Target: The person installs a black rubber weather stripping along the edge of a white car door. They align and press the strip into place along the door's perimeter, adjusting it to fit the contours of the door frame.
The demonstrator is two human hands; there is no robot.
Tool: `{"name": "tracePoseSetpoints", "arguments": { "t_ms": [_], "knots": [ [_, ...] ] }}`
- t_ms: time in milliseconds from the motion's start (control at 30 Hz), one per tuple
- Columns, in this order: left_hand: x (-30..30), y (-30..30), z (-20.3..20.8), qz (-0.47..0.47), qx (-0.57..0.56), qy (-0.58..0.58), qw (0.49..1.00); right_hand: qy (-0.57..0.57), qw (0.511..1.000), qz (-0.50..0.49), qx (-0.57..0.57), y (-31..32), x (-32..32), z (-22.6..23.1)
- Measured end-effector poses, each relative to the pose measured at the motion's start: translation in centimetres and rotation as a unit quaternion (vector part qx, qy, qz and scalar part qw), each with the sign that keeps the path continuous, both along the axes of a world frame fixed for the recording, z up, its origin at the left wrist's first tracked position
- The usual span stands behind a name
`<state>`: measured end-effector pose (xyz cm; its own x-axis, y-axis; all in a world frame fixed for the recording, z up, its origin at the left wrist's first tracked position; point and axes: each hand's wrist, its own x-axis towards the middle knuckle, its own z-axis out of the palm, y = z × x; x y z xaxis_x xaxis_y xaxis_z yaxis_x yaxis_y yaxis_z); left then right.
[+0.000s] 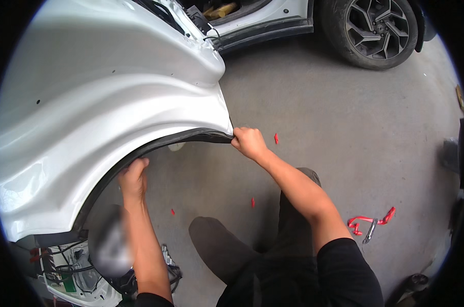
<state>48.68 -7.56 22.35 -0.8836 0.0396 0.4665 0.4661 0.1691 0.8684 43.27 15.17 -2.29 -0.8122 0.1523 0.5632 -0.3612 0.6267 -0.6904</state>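
Note:
A white car fender (140, 97) takes up the upper left, its curved wheel-arch edge lined with a black wheel-arch trim (165, 140). My right hand (248, 142) is closed on the trim's right end, at the fender's lower corner. Further left along the arch, my left hand (134, 176) reaches up under the trim with its thumb showing; its other fingers are hidden behind the wrist and the trim. From here the trim seems to lie against the fender edge along most of its length.
On the grey floor (334, 112) lie small red pieces (276, 138) and a red tool with a silver part (369, 230). A car body with a wheel (380, 28) stands at the upper right. Wiring (68, 268) and a blurred rounded shape (109, 240) are at lower left.

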Motion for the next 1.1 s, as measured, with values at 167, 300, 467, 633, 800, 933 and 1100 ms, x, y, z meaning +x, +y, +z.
{"name": "tracePoseSetpoints", "arguments": {
  "t_ms": [167, 300, 467, 633, 800, 933, 1100],
  "knots": [
    [-0.5, -0.8, -0.3, -0.048, 0.018, 0.021, 0.998, 0.048, 0.997, 0.051, -0.043, 0.9, -1.0, -0.4],
    [-0.3, -0.5, 0.0, -0.043, 0.012, 0.015, 0.999, 0.035, 0.995, 0.076, -0.052, 1.3, -1.2, -0.2],
    [0.0, 0.8, 0.3, -0.050, 0.043, 0.039, 0.997, 0.070, 0.995, 0.040, -0.060, 1.3, -1.8, -1.2],
    [-0.3, 0.2, 0.0, -0.043, 0.009, 0.008, 0.999, 0.011, 0.999, 0.048, -0.015, 5.0, -2.8, 1.6],
    [-0.5, 0.1, -0.1, -0.049, -0.007, 0.043, 0.998, 0.020, 0.997, 0.077, 0.021, 3.4, -0.4, -0.4],
    [-0.3, 0.6, 0.1, -0.054, 0.014, 0.022, 0.998, 0.015, 1.000, 0.015, 0.024, 2.8, -0.4, -0.6],
    [0.2, 1.7, -0.1, -0.024, -0.014, 0.042, 0.999, -0.032, 0.997, 0.048, 0.051, 2.4, 0.6, 0.9]
  ]
}}
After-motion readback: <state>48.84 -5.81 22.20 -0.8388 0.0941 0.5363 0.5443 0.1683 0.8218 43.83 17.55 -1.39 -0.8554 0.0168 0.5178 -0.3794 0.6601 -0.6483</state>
